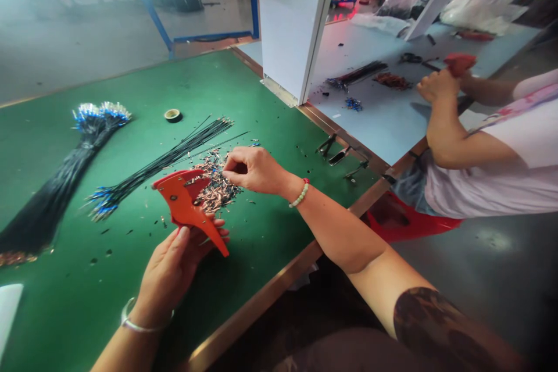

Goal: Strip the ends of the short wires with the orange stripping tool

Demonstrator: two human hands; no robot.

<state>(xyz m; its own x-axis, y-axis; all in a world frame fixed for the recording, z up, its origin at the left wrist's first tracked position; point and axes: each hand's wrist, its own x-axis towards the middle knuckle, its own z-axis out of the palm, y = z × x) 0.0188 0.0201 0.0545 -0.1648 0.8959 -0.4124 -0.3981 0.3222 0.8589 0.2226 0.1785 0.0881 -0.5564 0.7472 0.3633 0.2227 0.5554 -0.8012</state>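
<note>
My left hand is wrapped around the handles of an orange crimping tool, held above the green table with its head pointing up and left. Just right of the tool, my right hand has thumb and forefinger pinched together; whatever sits between them is too small to make out. Below that hand spreads a pile of small copper-coloured metal pieces, partly covered by the tool. Behind the tool lies a loose bundle of black wires with blue ends at the lower left.
A thicker black wire bundle with blue and clear ends lies at the left. A tape roll rests farther back. Metal clamps sit near the right edge. A white post and a co-worker with a red tool are beyond.
</note>
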